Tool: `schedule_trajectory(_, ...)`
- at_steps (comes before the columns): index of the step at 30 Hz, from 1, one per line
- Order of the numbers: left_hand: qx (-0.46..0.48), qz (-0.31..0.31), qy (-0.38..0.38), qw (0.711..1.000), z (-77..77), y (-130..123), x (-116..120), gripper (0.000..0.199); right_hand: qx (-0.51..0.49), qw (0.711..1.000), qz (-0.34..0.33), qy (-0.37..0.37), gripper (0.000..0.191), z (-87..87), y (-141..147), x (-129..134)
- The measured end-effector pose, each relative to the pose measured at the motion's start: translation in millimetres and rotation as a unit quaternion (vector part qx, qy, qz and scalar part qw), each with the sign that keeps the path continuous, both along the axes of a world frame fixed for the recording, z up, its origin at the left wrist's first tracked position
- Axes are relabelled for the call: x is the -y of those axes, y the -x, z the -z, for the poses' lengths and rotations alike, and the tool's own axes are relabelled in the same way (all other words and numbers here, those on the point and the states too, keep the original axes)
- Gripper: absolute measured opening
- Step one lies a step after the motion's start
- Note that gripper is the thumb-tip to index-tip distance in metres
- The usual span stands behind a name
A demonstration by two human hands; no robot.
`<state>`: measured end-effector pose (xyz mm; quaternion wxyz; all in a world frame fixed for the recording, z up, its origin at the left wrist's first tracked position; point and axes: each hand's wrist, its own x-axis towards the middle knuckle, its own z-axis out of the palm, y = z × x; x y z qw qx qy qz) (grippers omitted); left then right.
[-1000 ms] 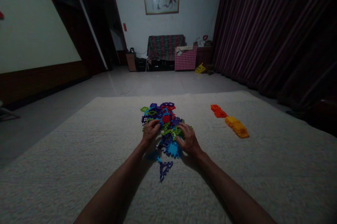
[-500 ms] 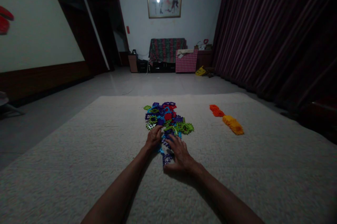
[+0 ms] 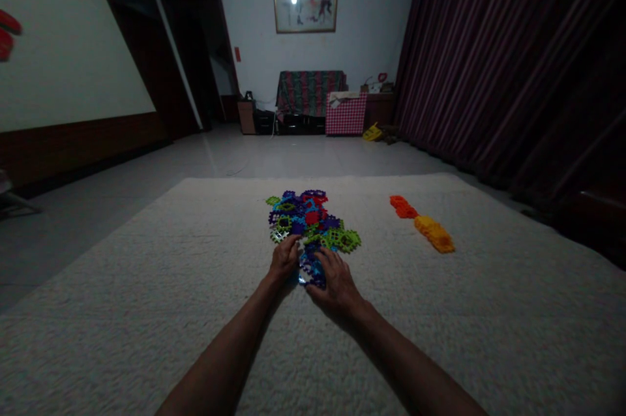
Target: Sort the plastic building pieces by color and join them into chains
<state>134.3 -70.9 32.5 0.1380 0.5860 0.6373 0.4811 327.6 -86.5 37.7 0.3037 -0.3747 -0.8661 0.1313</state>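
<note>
Head view, the only one: a heap of toothed-edge plastic tiles [image 3: 312,217] is seen ctr frame, spread on the pale textured mat [image 3: 147,259], purple and blue at its near end. And the L hand [image 3: 285,257], just left of ctr: fingers are bunched close; whether a tile is pinched can't be told. R hand [image 3: 337,280], just right of ctr: thumb and fingers are held apart, curved round the near purple tiles [image 3: 317,274]. Over mid-right, yellow tiles [image 3: 434,235] and orange tiles [image 3: 403,206] are lined up, well apart from the heap. Handling, prob.: light, stiff, a bit slick, not fragile; teeth may snag w/ neighbours, so each is best gripped by opp. edges.
</note>
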Motion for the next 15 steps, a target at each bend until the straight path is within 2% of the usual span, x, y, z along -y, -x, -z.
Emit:
schedule_trajectory(8,-0.082,-0.006,-0.012,0.997,10.3,-16.1,-11.2,0.034,-0.06,0.998,0.028,-0.018,0.061,4.2,-1.7,-8.9)
schedule_trajectory(15,-0.128,-0.011,-0.012,0.992,18.9,-21.8,-19.0,0.034,-0.023,0.989,0.148,-0.019,0.074,7.0,-5.3,-6.5)
